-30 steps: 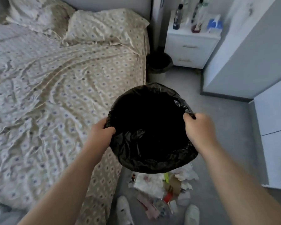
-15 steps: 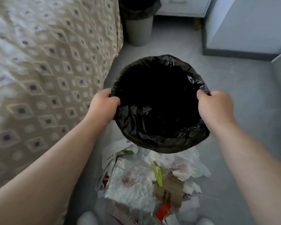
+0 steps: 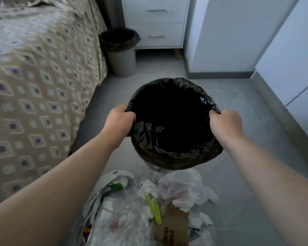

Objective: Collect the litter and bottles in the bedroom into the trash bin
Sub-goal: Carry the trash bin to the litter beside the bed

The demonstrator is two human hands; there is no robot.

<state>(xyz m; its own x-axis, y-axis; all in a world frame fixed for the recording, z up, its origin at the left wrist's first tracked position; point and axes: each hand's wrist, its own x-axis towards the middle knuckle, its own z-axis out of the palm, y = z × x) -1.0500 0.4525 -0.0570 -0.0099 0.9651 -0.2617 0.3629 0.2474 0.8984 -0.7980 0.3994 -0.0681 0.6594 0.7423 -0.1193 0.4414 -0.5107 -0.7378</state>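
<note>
- Item under inspection: a round trash bin (image 3: 176, 158), lined with a crinkled black plastic bag, is positioned over the smooth grey floor (image 3: 238, 174), between the bed with the beige diamond-patterned cover (image 3: 34, 86) and the white cabinets. Whether its base rests on the floor cannot be told.
- Left hand (image 3: 120, 119): fingers curled over the left rim, gripping liner and rim together.
- Right hand (image 3: 225, 124): fingers curled over the right rim, pinching a fold of the liner.
- Bin interior: uniformly dark; no contents can be made out.
- Litter heap (image 3: 132, 219): crumpled white paper and clear plastic wrap lie on the floor just on the near side of the bin. A green plastic strip (image 3: 153, 208) and a brown cardboard piece (image 3: 174, 222) are in it. Neither hand touches it.
- Bottles: none identifiable; the heap is blurred.
- Also present: a second bin (image 3: 122, 63), grey with a black liner, stands beside the bed, near a white drawer unit (image 3: 156, 22).
- Assessment: the bin appears to be at the placement stage. Collection looks not yet begun. The whole heap and any bottles remain. At least one hand must release the rim before picking starts.
</note>
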